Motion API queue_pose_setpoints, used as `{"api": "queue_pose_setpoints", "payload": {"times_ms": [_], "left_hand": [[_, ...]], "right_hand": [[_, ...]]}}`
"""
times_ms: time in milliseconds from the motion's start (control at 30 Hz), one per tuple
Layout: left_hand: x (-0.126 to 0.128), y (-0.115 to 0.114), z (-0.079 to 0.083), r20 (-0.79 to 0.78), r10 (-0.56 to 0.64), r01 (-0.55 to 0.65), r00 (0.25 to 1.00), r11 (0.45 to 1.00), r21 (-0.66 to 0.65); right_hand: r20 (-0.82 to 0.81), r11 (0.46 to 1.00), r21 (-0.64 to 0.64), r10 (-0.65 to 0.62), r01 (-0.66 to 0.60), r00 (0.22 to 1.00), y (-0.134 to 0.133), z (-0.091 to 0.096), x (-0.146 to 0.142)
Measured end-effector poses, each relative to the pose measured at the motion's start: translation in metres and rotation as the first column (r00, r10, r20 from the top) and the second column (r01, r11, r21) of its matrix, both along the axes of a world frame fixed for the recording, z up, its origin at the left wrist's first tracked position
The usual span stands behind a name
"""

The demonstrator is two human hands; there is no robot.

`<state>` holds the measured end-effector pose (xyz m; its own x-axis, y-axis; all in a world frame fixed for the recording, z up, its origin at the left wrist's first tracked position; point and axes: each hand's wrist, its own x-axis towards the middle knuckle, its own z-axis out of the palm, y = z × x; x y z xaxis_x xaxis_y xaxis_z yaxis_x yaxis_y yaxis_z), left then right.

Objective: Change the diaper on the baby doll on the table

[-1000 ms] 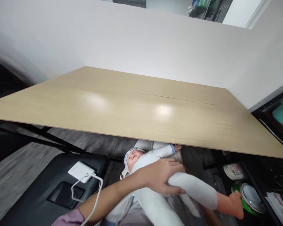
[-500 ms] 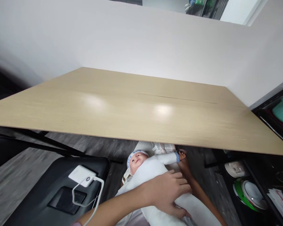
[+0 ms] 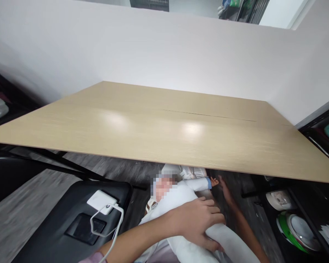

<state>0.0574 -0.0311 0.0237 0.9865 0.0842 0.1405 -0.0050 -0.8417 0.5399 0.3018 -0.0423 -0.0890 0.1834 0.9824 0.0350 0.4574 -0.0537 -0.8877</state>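
Right now the left hand [image 3: 197, 222] lies palm-down across the middle of the baby doll [image 3: 181, 204], fingers [image 3: 212, 212] spread a little apart and curled over the doll's white-clad hip and thigh, pressing on soft fabric rather than pinching it. That doll lies on its back below the near edge of the wooden table [image 3: 164, 128], head toward the table, one short arm with a blue cuff stretched out to the right. Over there the right hand [image 3: 227, 193] sits in shadow just beside the doll's tiny hand; whether its fingers are apart or closed, I cannot tell. Textures now: the doll's suit is smooth, matte white cloth, rounded and padded; the tabletop is a flat pale wood-grain slab with two glossy highlights. Off to the left, a white rectangular charger [image 3: 101, 202] with a looping cable rests on a black padded seat [image 3: 65, 223].
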Motion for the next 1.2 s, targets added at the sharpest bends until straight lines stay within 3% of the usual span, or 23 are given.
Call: {"api": "queue_pose_setpoints", "payload": {"times_ms": [100,133,200,300,433,600,667,733,767,900,967,1033,1067,1200], "left_hand": [[0.001,0.0,-0.003,0.034,-0.005,0.006,0.999,1.0,-0.022],[0.002,0.001,-0.005,0.044,-0.005,0.006,0.999,1.0,-0.026],[0.004,0.001,-0.008,0.068,-0.009,0.011,0.998,1.0,-0.025],[0.005,0.002,-0.012,0.103,-0.023,0.025,0.994,0.999,-0.022],[-0.008,0.0,-0.004,0.11,0.044,-0.041,0.993,0.999,-0.03],[-0.058,-0.022,0.018,0.272,0.319,-0.288,0.908,0.946,-0.149],[-0.085,-0.038,0.017,0.408,0.413,-0.371,0.814,0.911,-0.18],[-0.113,-0.055,0.005,0.538,0.497,-0.482,0.681,0.857,-0.182],[-0.126,-0.062,-0.005,0.571,0.545,-0.557,0.614,0.812,-0.176],[-0.165,-0.074,-0.047,0.637,0.685,-0.828,0.353,0.546,-0.129],[-0.173,-0.067,-0.059,0.645,0.709,-0.883,0.284,0.456,-0.112],[-0.174,-0.053,-0.06,0.575,0.772,-0.904,0.271,0.409,-0.125],[-0.173,-0.045,-0.057,0.493,0.819,-0.899,0.293,0.411,-0.149],[-0.16,-0.003,-0.021,0.141,0.866,-0.828,0.48,0.5,-0.254]], "right_hand": [[0.001,0.997,0.021,-0.07,0.07,0.998,-0.019,-0.007,0.022],[0.023,0.999,0.033,-0.033,0.032,0.999,-0.024,-0.003,0.025],[0.125,0.985,0.048,0.156,-0.163,0.98,-0.025,0.009,0.021],[0.34,0.866,-0.037,0.481,-0.499,0.808,-0.005,0.026,-0.013],[0.467,0.791,-0.139,0.583,-0.595,0.665,0.04,0.034,-0.073],[0.494,0.713,-0.102,0.642,-0.694,0.587,0.063,0.06,-0.115],[0.471,0.698,-0.038,0.643,-0.715,0.603,0.058,0.078,-0.121],[0.397,0.701,0.062,0.635,-0.71,0.662,0.047,0.097,-0.122],[0.341,0.708,0.117,0.63,-0.696,0.698,0.042,0.105,-0.122],[0.122,0.762,0.304,0.564,-0.572,0.817,0.018,0.128,-0.115],[0.06,0.794,0.383,0.489,-0.472,0.87,0.008,0.132,-0.111],[0.018,0.817,0.448,0.397,-0.362,0.918,0.001,0.134,-0.105],[0.007,0.825,0.474,0.346,-0.308,0.938,0.0,0.134,-0.101],[0.053,0.874,0.47,0.117,-0.128,0.992,0.008,0.139,-0.077]]}}
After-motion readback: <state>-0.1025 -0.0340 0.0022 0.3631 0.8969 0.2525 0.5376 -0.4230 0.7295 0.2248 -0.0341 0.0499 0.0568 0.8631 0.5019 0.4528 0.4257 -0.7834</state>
